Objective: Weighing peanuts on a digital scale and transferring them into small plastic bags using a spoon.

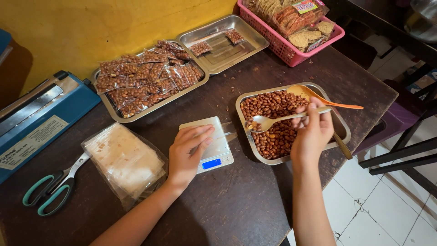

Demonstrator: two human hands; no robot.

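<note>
The right hand [312, 132] is closed on the handle of a metal spoon [268, 121], whose bowl carries a few roasted peanuts [273, 123] above the steel tray [342, 132] that holds the bulk of them. The load is shallow and the bowl sits close to the tray's near-left edge; any tilt of the wrist would likely drop peanuts onto the dark wooden table [236, 209] rather than back into the tray.

The left hand [189, 152] lies flat, fingers together and gripping nothing, on the platform of a small digital pocket scale [214, 155]. Whether a clear bag lies under the palm cannot be told. Pressure from the palm would probably disturb the reading, and a loaded spoon passing over the gap between tray and scale could scatter its contents there.

An orange plastic spoon [337, 104] and a second utensil handle [341, 146] rest in the same tray, close to the right wrist; a careless movement could knock either out.

Further out lie a stack of empty clear bags [123, 159], scissors [54, 189], a blue heat sealer [41, 118], a tray of filled packets [145, 82] and a pink basket [291, 50].
</note>
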